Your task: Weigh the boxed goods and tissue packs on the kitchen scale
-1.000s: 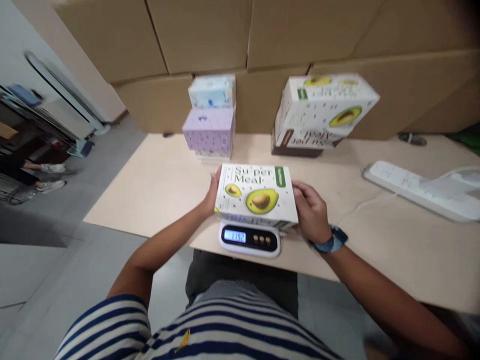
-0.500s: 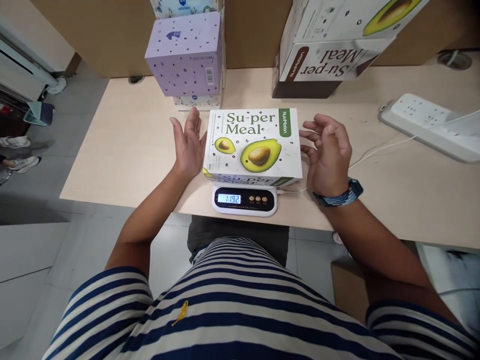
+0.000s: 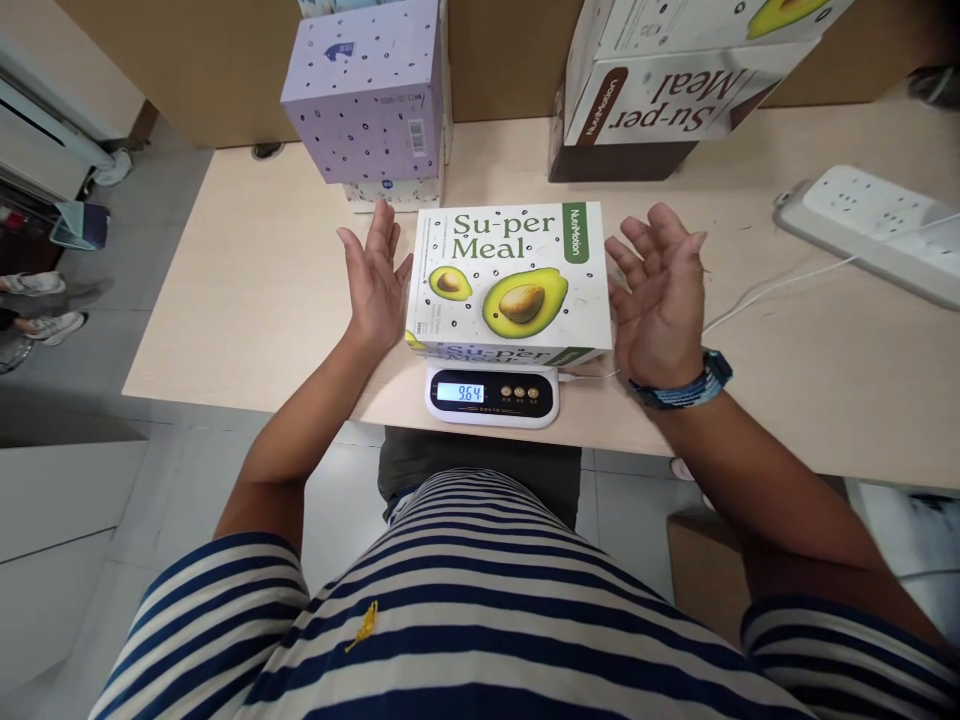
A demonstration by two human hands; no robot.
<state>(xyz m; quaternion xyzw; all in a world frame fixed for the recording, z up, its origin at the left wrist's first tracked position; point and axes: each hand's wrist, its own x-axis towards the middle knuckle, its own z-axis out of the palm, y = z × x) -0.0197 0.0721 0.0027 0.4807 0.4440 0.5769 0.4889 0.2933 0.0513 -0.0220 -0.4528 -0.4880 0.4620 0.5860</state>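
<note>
A white Su-per Meal box [image 3: 510, 275] with avocado pictures lies on a small digital scale [image 3: 491, 412]. Only the scale's front panel shows, its lit display reading about 9.64; the box covers the rest. My left hand [image 3: 379, 290] is beside the box's left side, palm turned inward and fingers spread. At the opposite side, my right hand [image 3: 660, 300] is open with its palm up and its fingers apart. Neither hand grips the box; whether the fingertips brush its sides I cannot tell.
Behind the box on the left, a purple carton [image 3: 364, 110] sits on a flowered box. Stacked Su-per Meal boxes [image 3: 675, 100] stand at the back right. A white power strip [image 3: 885, 225] with a cable lies to the right. A person's shoes [image 3: 45, 325] show on the floor at left.
My right hand has opened further and turned its palm upward. The scale's reading has gone from about 11.92 to 9.64. The view has shifted slightly; the box stays on the scale.
</note>
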